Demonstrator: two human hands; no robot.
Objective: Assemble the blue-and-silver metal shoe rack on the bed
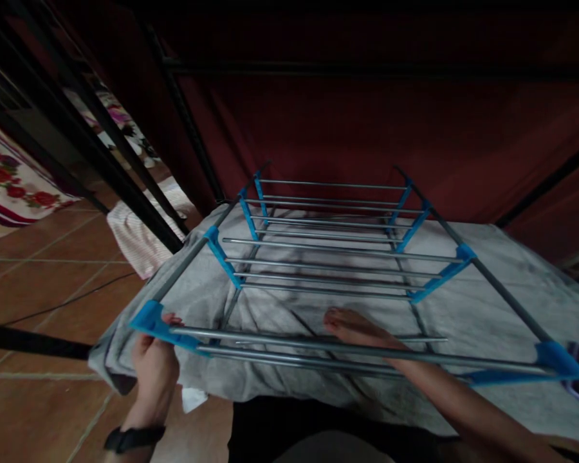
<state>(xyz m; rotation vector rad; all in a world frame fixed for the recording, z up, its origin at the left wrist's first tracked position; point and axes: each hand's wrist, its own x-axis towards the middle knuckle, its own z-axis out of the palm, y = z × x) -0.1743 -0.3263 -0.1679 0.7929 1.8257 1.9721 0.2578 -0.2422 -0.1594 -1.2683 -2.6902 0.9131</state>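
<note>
My left hand [155,360] gripping the drying rack [338,257] corner, right hand [361,329] flat, spread beneath its rails on grey cloth [487,308]; surroundings dim

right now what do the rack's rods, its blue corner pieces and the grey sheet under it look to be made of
Rods: likely metal, smooth grey with a dull sheen along their length.
Blue corner pieces: probably moulded plastic, a flat, even colour with a matte face.
Grey sheet: woven cloth, soft and creased, draping over the edge.
The left hand grips one corner; the right hand lies under the front rods.
</note>
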